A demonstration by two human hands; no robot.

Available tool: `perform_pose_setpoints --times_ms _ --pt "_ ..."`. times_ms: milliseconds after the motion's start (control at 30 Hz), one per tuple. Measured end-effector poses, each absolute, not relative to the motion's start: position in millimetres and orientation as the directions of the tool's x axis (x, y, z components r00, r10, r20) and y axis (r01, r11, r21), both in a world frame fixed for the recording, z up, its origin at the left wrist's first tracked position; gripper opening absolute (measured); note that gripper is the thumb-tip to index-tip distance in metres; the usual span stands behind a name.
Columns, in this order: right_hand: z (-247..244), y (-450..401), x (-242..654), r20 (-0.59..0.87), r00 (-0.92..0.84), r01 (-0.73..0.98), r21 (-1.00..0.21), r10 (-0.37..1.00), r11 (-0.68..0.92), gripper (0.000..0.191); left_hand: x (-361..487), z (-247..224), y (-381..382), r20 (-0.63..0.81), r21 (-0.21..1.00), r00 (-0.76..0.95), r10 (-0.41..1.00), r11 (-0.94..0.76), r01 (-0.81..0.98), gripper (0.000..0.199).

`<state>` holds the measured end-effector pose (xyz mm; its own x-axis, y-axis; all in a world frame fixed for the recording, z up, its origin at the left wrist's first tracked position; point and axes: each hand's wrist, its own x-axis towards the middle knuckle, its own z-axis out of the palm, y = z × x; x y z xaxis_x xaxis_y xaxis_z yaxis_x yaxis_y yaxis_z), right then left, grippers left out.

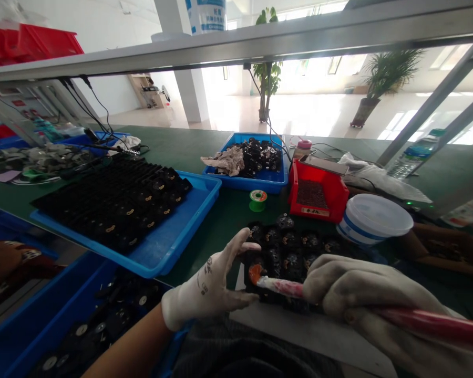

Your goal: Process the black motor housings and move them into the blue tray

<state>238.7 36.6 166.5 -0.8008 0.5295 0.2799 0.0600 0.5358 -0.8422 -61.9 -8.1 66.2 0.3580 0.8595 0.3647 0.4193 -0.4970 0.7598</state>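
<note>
My left hand (211, 283), in a white glove, is spread with thumb and fingers apart at the left edge of a group of black round parts (291, 239). Nothing is held in it. My right hand (362, 294), gloved too, is wrapped round a red-handled brush (286, 287). The brush's orange tip (255, 273) is over a black part at the near left of the group, between the fingers of my left hand. Beneath the parts lies a pale sheet (299, 336).
A blue tray (199, 226) bears rows of black parts at left. Behind are another blue tray (244, 185), a green spool (257, 200), a red bin (319, 211) and a white tub (372, 218). A shelf (236, 50) crosses above; a blue bin (19, 341) stands lower left.
</note>
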Motion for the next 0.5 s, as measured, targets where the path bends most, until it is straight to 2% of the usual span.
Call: perform_pose_setpoints --times_ms 167,233,300,367,433,500 --pt "186 48 233 0.196 -0.903 0.032 -0.857 0.382 0.515 0.023 -55 78 -11 0.392 0.674 0.491 0.778 -0.606 0.422 0.128" --pt "189 49 229 0.167 -0.899 0.058 -0.871 0.405 0.489 0.022 -53 77 -11 0.411 0.651 0.513 0.754 -0.636 0.414 0.126" --pt "186 46 228 0.194 -0.836 0.074 -0.887 0.514 0.455 0.022 -53 72 -11 0.404 0.664 0.49 0.773 -0.616 0.425 0.124" --pt "177 43 227 0.291 -0.653 0.06 -0.901 0.7 0.43 0.021 -55 66 -11 0.387 0.692 0.439 0.811 -0.57 0.444 0.125" --pt "165 39 225 0.358 -0.365 0.026 -0.919 0.86 0.394 0.023 -57 59 -11 0.378 0.715 0.383 0.843 -0.529 0.458 0.123" --pt "153 35 222 0.332 -0.137 -0.026 -0.943 0.933 0.331 0.024 -58 53 -12 0.395 0.728 0.32 0.861 -0.506 0.463 0.117"
